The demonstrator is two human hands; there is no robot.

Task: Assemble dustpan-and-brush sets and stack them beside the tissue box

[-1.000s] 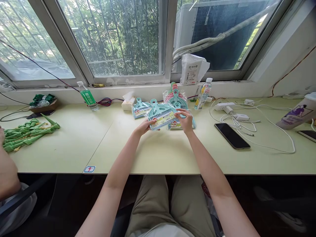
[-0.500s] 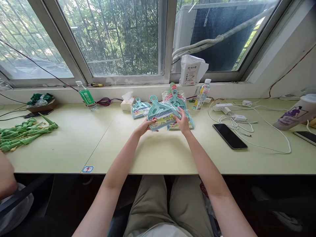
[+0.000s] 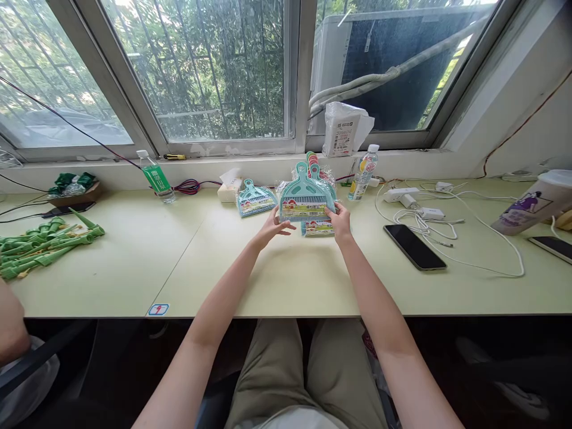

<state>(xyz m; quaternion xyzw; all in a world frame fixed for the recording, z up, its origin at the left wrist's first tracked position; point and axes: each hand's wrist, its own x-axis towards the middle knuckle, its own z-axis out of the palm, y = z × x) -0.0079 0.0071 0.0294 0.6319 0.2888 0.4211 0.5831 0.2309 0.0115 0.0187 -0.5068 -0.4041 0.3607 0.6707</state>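
A teal mini dustpan and brush set (image 3: 305,189) in clear wrap is held nearly upright over the table, handle up, a printed label across its lower part. My right hand (image 3: 340,221) pinches its lower right corner. At its lower left corner is my left hand (image 3: 272,228), its thumb side against the edge and the other fingers stretched out below. Behind and under it lie more wrapped dustpan sets (image 3: 318,228), partly hidden, with pink-red ones at the back. Another wrapped teal dustpan set (image 3: 255,198) lies to the left.
A tissue pack (image 3: 230,186), a green-labelled bottle (image 3: 156,177) and a second bottle (image 3: 364,173) stand along the sill. On the right are a phone (image 3: 414,246), white cables (image 3: 417,220) and a tumbler (image 3: 531,202). Green woven pieces (image 3: 49,245) lie left, near another person's arm (image 3: 9,325).
The held dustpan set has moved right and turned from tilted to upright, facing me, now in front of the other sets. My left hand has shifted right, its fingers more spread.
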